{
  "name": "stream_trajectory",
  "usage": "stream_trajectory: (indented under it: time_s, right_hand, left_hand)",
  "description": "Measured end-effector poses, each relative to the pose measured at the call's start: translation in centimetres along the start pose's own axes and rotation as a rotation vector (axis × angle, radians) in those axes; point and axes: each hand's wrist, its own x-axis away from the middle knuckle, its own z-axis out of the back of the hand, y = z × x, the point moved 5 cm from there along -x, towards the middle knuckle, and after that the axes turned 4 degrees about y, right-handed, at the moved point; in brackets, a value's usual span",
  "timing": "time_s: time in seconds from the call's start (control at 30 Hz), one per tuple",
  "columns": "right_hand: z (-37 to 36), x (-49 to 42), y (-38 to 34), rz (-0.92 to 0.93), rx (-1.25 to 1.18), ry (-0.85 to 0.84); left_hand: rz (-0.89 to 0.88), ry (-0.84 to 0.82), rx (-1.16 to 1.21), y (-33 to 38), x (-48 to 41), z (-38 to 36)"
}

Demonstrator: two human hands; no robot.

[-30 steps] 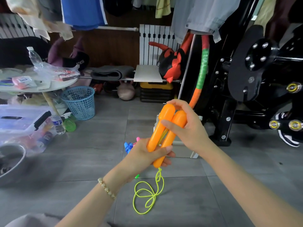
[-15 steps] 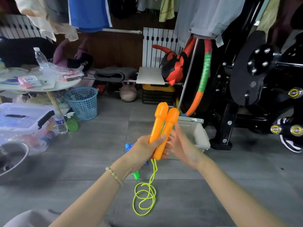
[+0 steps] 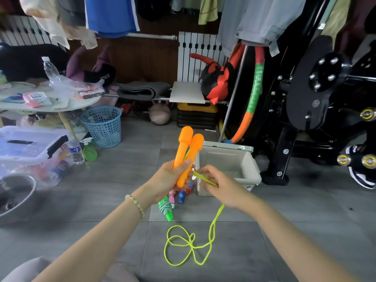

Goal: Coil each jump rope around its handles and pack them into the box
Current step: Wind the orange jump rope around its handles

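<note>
Centre of frame: the left hand (image 3: 167, 181) grips the two orange handles (image 3: 188, 151) of one jump rope. The handles lie side by side and touching, bulbous ends up, tilted slightly to the right. The left fingers (image 3: 184, 164) are curled and clamped around the lower half of both handles. A beaded bracelet (image 3: 136, 204) sits on the left wrist.

Just right of the handles: the right hand (image 3: 220, 187) pinches the neon-yellow rope (image 3: 191, 242). Its fingers (image 3: 204, 169) are closed on a taut stretch of rope that runs from the lower part of the handles. Below the right hand the rope drops to the tiled floor (image 3: 305, 231) and lies there in loose, uncoiled loops at lower centre.

Behind the right hand: the beige plastic box (image 3: 251, 166) stands open on the floor. The part of its interior in view shows no rope.

Below the left hand, just left of the box: two wound jump ropes (image 3: 167, 208) lie on the floor, one with green handles and one with blue.

Left of frame: a blue mesh basket (image 3: 101, 127) stands beside a round white table (image 3: 81, 103).
</note>
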Motion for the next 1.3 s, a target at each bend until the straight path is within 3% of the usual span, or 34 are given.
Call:
stream_trajectory:
  time_s: [0.1, 0.2, 0.33, 0.63, 0.77, 0.93, 1.1, 1.3]
  right_hand:
    - [1.6, 0.1, 0.0, 0.111, 0.404, 0.138]
    - [2.9, 0.6, -1.7, 0.251, 0.492, 0.181]
    - [4.7, 0.2, -5.1, 0.387, 0.467, 0.174]
    - [6.7, -1.7, -6.9, 0.3, 0.309, 0.093]
    - [6.7, -2.0, -7.4, 0.291, 0.355, 0.026]
    - [7.2, -2.2, -8.0, 0.246, 0.297, -0.091]
    - [6.4, -2.0, -8.4, 0.237, 0.277, -0.184]
    - [5.4, -2.0, -6.2, 0.112, 0.063, -0.265]
  left_hand:
    - [-0.008, 0.093, 0.073, 0.7, -0.7, 1.4]
    - [0.044, 0.042, -0.028, 0.6, -1.2, 2.7]
    - [0.128, -0.226, -0.235, 0.6, -0.6, 2.5]
    - [0.212, -0.569, -0.544, 2.2, 1.3, 0.4]
    - [0.128, -0.58, -0.74, 3.6, 1.3, -0.8]
    - [-0.126, -0.468, -1.035, 5.8, 1.5, -2.1]
    - [-0.215, -0.449, -1.067, 6.3, 2.1, -3.2]
    - [-0.245, -0.496, -1.008, 5.4, 2.7, -2.5]
